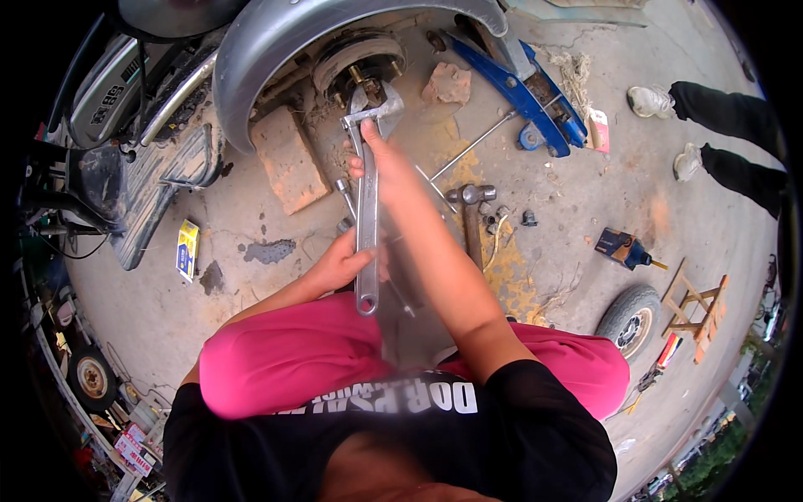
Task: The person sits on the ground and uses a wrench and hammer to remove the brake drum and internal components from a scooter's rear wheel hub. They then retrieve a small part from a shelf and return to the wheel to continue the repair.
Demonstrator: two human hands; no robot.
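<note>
My right hand (376, 159) grips a large steel adjustable wrench (367, 284) high on its handle, thumb just below the head. The jaw (376, 107) is at the brass-coloured fittings on a wheel-less hub (351, 54) under a grey mudguard (259, 38); whether it grips one cannot be told. My left hand (343, 259) is closed round the lower handle. Behind that handle lies a socket tool (343, 191), partly hidden. A hammer (471, 194) and small metal sockets (529, 217) lie to the right.
Bricks (288, 159) and a blue floor jack (544, 100) flank the hub. A yellow packet (187, 249) lies left; an oil bottle (623, 249), loose wheel (626, 322) and wooden stool (694, 309) lie right. Another person's legs (728, 109) are at the upper right.
</note>
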